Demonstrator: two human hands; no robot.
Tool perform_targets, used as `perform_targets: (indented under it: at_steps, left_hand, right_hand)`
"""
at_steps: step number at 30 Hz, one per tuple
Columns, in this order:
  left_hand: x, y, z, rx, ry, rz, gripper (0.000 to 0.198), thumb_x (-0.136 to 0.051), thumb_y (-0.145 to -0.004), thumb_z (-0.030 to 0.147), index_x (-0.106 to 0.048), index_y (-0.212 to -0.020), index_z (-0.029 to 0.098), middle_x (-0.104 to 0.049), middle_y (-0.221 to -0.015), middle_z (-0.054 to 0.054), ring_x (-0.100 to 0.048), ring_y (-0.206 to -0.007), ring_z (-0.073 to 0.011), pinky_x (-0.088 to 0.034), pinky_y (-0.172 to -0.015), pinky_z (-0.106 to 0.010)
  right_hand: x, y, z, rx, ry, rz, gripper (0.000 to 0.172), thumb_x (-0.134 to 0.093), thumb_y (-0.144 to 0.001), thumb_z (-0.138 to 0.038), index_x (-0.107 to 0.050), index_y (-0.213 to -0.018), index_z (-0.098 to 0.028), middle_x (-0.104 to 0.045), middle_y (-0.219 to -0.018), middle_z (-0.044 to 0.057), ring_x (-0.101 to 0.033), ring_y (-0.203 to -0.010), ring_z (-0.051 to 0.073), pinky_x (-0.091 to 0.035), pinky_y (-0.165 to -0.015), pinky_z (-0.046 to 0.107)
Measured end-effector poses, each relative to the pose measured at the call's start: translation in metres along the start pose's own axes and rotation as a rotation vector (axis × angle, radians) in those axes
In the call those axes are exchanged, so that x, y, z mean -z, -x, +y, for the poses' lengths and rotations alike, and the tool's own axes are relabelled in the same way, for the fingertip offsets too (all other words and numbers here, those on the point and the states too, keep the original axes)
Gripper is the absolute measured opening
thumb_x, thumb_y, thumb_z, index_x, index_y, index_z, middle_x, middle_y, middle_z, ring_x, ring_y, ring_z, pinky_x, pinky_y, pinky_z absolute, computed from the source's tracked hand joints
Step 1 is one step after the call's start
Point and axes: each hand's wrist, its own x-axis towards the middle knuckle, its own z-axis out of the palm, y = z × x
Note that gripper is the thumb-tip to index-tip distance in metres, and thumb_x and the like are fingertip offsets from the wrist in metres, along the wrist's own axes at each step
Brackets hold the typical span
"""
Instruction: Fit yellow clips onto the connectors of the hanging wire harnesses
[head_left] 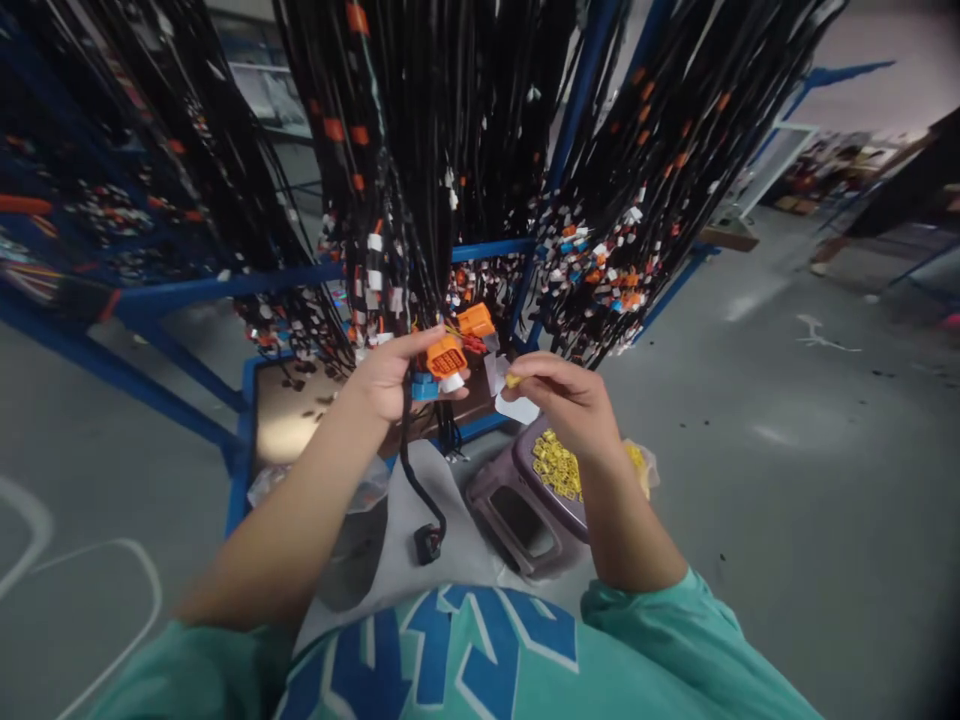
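My left hand [386, 378] is closed around an orange connector [445, 358] at the end of a black cable harness, with a blue and a white connector just under it. A second orange connector [475, 320] hangs right behind. My right hand [571, 400] pinches a small yellow clip [513, 380] a little to the right of the orange connector, not touching it. Below my right wrist lies a pile of the same yellow clips [556, 467] in a clear bag on a grey plastic stool [517, 505].
Several bundles of black wire harness [465, 150] with orange and white tags hang from a blue metal rack [225, 285] straight ahead. A loose black cable with a plug [427, 543] dangles over my lap. Grey concrete floor [787, 430] stretches to the right.
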Motion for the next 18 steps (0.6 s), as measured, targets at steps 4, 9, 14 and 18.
perform_targets:
  at_steps: [4,9,14,18]
  left_hand:
    - [0.002,0.001,0.0,-0.022,0.048,-0.027,0.013,-0.058,-0.077,0.02,-0.065,-0.08,0.01,-0.068,-0.061,-0.009,-0.064,-0.049,-0.0213,-0.056,-0.049,-0.037]
    - [-0.002,0.004,0.001,0.01,0.071,-0.059,0.016,-0.057,-0.078,0.019,-0.066,-0.085,0.009,-0.069,-0.062,-0.01,-0.064,-0.048,-0.0205,-0.055,-0.047,-0.035]
    - [-0.009,0.005,0.0,0.004,0.076,-0.026,0.015,-0.059,-0.077,0.017,-0.066,-0.087,0.008,-0.067,-0.059,-0.008,-0.062,-0.045,-0.0187,-0.054,-0.045,-0.032]
    - [-0.013,0.004,-0.001,0.009,0.088,0.003,0.008,-0.06,-0.076,0.015,-0.066,-0.079,0.009,-0.066,-0.059,-0.007,-0.061,-0.045,-0.0162,-0.054,-0.048,-0.03]
  right_hand:
    - [-0.015,-0.007,-0.011,-0.041,0.066,0.103,0.019,-0.062,-0.08,-0.025,-0.065,-0.099,-0.026,-0.064,-0.085,-0.001,-0.064,-0.068,0.01,-0.056,-0.066,0.026]
    - [-0.03,-0.013,-0.026,0.147,0.205,0.095,0.014,-0.059,-0.083,-0.021,-0.068,-0.093,-0.027,-0.066,-0.091,0.0,-0.064,-0.08,0.013,-0.055,-0.075,0.032]
    - [-0.04,-0.015,-0.039,0.261,0.382,0.098,0.02,-0.061,-0.081,-0.016,-0.069,-0.095,-0.028,-0.067,-0.093,0.001,-0.064,-0.085,0.015,-0.055,-0.076,0.033]
    - [-0.042,-0.016,-0.044,0.308,0.461,0.09,0.017,-0.06,-0.082,-0.015,-0.069,-0.091,-0.026,-0.067,-0.089,0.001,-0.063,-0.086,0.015,-0.053,-0.077,0.033]
